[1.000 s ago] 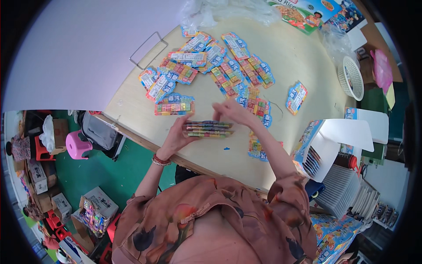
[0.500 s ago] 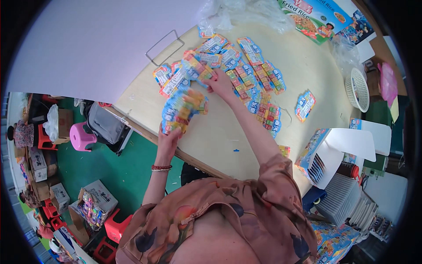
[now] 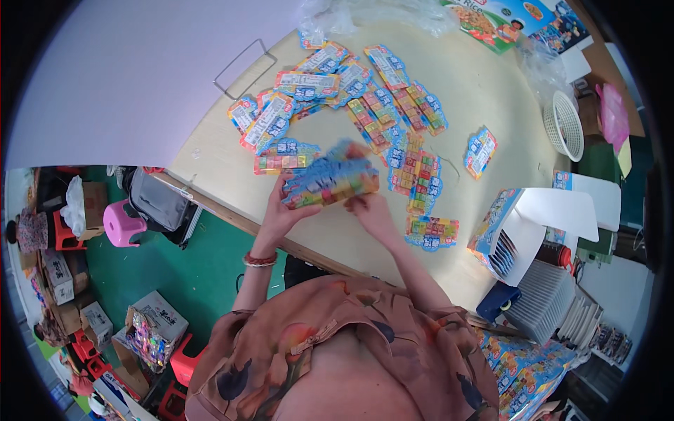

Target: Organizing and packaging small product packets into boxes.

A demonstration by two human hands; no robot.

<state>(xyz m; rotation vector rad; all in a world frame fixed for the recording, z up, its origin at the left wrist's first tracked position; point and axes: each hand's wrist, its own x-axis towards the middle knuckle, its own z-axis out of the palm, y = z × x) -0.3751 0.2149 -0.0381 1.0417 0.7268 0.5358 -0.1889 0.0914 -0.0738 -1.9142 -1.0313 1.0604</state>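
My left hand [image 3: 282, 212] is closed around the left end of a bunch of candy blister cards [image 3: 331, 184], blue-edged with rows of colourful squares. The bunch lies sideways above the table and is smeared by motion. At its lower right end my right hand [image 3: 373, 215] has its fingers curled in against the cards. Just behind the bunch, a loose candy card [image 3: 286, 158] rests on the table. Further off spreads a loose pile of such cards [image 3: 307, 84], some back side up. Another card [image 3: 431, 232] lies right of my right hand.
One card [image 3: 481, 152] lies apart on the right of the pale table [image 3: 351, 249]. An open display box [image 3: 507, 235] with cards in it stands at the right edge. Behind it are a white basket [image 3: 564, 126] and clear plastic bags [image 3: 540, 67]. A wire handle [image 3: 246, 69] lies far left.
My right hand has come back from the pile toward me, to the bunch's right end. The left hand has shifted slightly right, and the bunch has turned from upright to sideways.
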